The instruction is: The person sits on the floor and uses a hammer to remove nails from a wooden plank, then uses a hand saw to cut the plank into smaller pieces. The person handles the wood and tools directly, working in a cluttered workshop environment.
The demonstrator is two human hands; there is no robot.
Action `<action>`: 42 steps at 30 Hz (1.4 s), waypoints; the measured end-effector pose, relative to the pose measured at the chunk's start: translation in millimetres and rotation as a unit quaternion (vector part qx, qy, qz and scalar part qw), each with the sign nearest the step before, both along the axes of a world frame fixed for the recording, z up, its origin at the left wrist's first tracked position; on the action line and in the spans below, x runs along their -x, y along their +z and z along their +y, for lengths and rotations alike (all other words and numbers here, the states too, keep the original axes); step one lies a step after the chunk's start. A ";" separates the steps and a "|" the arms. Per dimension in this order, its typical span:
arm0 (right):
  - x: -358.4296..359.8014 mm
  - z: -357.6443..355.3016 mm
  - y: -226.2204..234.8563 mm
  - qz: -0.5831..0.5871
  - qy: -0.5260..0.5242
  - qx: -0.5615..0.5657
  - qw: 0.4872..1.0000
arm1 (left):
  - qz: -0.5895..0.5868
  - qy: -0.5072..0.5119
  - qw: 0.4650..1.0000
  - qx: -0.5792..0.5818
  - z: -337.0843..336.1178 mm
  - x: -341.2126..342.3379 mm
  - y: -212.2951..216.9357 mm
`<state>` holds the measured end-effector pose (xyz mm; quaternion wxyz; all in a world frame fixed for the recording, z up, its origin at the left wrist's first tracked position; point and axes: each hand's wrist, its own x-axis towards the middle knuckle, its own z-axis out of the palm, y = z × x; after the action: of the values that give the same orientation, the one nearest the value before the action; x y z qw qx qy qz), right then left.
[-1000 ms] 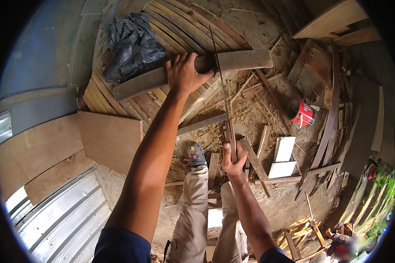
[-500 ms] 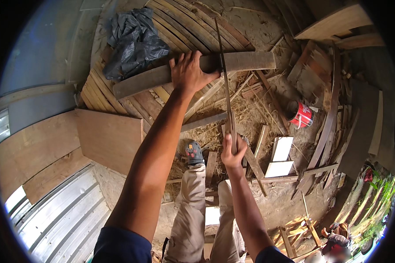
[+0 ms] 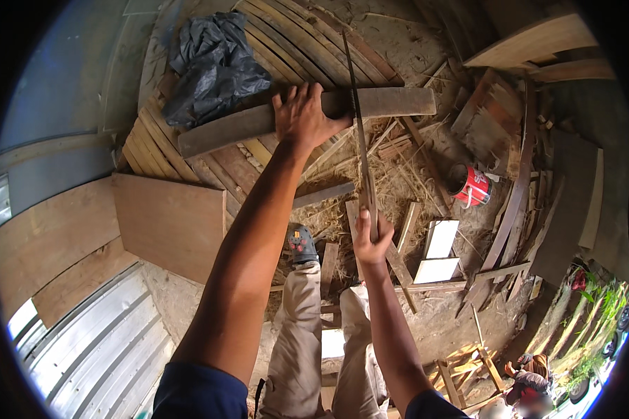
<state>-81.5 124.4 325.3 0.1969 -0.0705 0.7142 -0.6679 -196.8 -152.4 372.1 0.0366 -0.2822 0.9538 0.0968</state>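
A long, dark, weathered wooden plank (image 3: 223, 131) lies across the top of a stack of boards. My left hand (image 3: 304, 119) grips it near its middle, fingers over the far edge and thumb stretched toward the saw. Just right of that thumb, the long narrow blade of a handsaw (image 3: 361, 143) crosses the plank, its tip pointing away from me. My right hand (image 3: 372, 241) is closed round the saw's near end, thumb on top, hiding most of the handle. How deep the blade sits in the wood I cannot tell.
Stacked boards (image 3: 293, 52) lie under the plank, with a crumpled black plastic sheet (image 3: 217, 73) at left. A red pail (image 3: 474, 187) and scrap wood surround my right side. My shoe (image 3: 302, 244) stands among straw. Another person (image 3: 531, 380) is at the lower right.
The view has shifted slightly. Both hands keep their grips, and the saw stays across the plank at nearly the same place.
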 end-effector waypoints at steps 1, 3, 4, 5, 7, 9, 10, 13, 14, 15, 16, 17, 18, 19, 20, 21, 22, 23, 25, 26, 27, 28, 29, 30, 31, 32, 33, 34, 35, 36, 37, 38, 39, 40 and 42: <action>-3.4 1.2 0.6 0.011 -0.016 -0.003 1.000 | -0.008 0.000 1.000 -0.005 0.0 1.4 1.2; -16.3 9.9 9.5 0.053 -0.025 -0.013 0.998 | 0.026 0.002 0.999 0.018 1.7 1.8 2.4; -27.4 17.2 19.4 0.085 0.009 0.023 0.996 | 0.036 0.005 0.999 0.027 2.1 2.0 2.5; -38.0 28.4 30.5 0.197 0.014 -0.012 0.980 | 0.062 0.001 0.997 0.040 3.1 1.9 1.7; -50.1 39.9 45.1 0.086 0.065 -0.024 0.994 | 0.070 0.003 0.997 0.044 3.9 1.4 -0.6; -46.0 37.9 45.5 0.085 0.029 -0.059 0.994 | 0.069 -0.002 0.997 0.039 2.8 1.7 -3.9; -40.1 31.5 40.2 0.135 0.002 -0.055 0.989 | 0.071 -0.002 0.997 0.035 1.7 1.5 -5.4; -3.9 2.9 9.4 -0.005 -0.017 -0.019 1.000 | 0.081 -0.006 0.995 0.055 2.0 0.1 -7.4; 1.6 -3.9 2.0 0.022 -0.005 -0.006 1.000 | 0.079 -0.006 0.996 0.052 2.9 -0.2 -7.3; 4.3 -2.1 1.0 0.033 0.008 -0.009 0.999 | 0.077 -0.006 0.996 0.050 3.3 -0.2 -6.7; 1.3 -2.4 0.5 0.021 0.032 -0.045 0.998 | 0.083 -0.003 0.995 0.048 3.6 1.2 -5.8; -4.1 8.1 6.9 0.102 0.038 -0.035 0.993 | 0.084 0.000 0.995 0.048 4.6 1.3 -4.6; -15.3 14.1 13.9 0.065 -0.026 -0.022 0.997 | 0.057 0.000 0.997 0.043 5.2 1.9 -3.2; -25.8 30.2 26.3 0.075 0.007 0.018 0.997 | 0.044 0.000 0.998 0.041 5.8 2.6 -1.8; -38.1 39.4 37.0 0.070 -0.009 0.001 0.998 | 0.033 0.002 0.999 0.042 4.5 3.2 0.1; -42.5 46.1 43.0 0.066 -0.001 -0.039 0.997 | 0.031 0.004 0.998 0.047 5.0 3.4 1.3; -45.7 47.4 46.7 0.054 -0.011 -0.097 0.994 | 0.045 0.002 0.998 0.044 4.0 3.2 2.3; -42.1 44.9 45.1 0.090 0.016 -0.071 0.993 | 0.039 0.003 0.999 0.037 3.8 3.9 2.5; -24.6 27.3 30.6 0.081 -0.016 -0.035 0.996 | 0.043 0.005 0.999 0.031 3.1 3.0 1.7; -11.5 13.8 18.9 0.074 -0.017 0.017 0.997 | 0.048 0.003 0.998 0.030 2.9 2.5 1.0; 1.5 2.7 7.9 0.032 -0.036 -0.001 0.999 | 0.043 0.003 0.999 0.026 2.9 1.9 0.1; 10.8 -6.2 -0.7 -0.020 -0.025 -0.027 0.999 | 0.046 0.003 0.999 0.024 4.5 1.1 -1.3; 14.6 -8.2 -4.0 0.003 -0.009 -0.009 1.000 | 0.049 0.005 0.998 0.025 4.2 1.9 -2.3; 14.2 -6.5 -3.6 -0.009 0.009 -0.021 1.000 | 0.056 0.009 0.998 0.028 2.9 3.7 -3.2; 9.2 0.0 0.8 -0.038 0.013 -0.065 0.997 | 0.074 0.004 0.996 0.057 3.5 3.0 -4.5; -0.2 12.2 10.4 0.018 0.012 -0.058 0.998 | 0.082 0.010 0.995 0.055 3.5 4.4 -5.9; -13.9 24.4 22.9 0.058 0.003 -0.060 0.997 | 0.085 0.020 0.995 0.054 3.4 5.6 -7.5; -25.2 41.7 37.6 0.084 0.023 -0.044 0.995 | 0.094 0.031 0.993 0.056 3.3 6.5 -9.1; -33.7 46.5 46.8 0.067 -0.009 -0.012 0.998 | 0.102 0.031 0.991 0.084 4.2 6.7 -10.7; -34.1 53.4 54.4 0.133 0.033 -0.041 0.990 | 0.095 0.034 0.990 0.102 4.6 7.0 -12.1; -32.3 47.6 55.8 0.066 0.043 -0.040 0.996 | 0.110 0.028 0.988 0.108 4.6 6.9 -13.5; -22.1 41.8 54.5 0.046 0.015 0.006 0.999 | 0.123 0.023 0.985 0.116 5.2 6.6 -15.1; -7.2 24.6 45.5 0.017 0.004 -0.013 1.000 | 0.121 0.022 0.986 0.115 4.5 7.3 -16.1; 12.1 6.3 34.4 0.043 -0.014 0.032 0.998 | 0.116 0.023 0.986 0.114 4.5 6.3 -16.9; 45.9 -28.2 13.2 -0.024 -0.005 0.001 1.000 | 0.141 0.019 0.980 0.140 3.9 6.7 -17.1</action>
<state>-127.4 96.2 338.6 0.2110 -0.0512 0.7090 -0.6710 -203.4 -148.5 354.9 -0.1403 -0.2858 0.9480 0.0016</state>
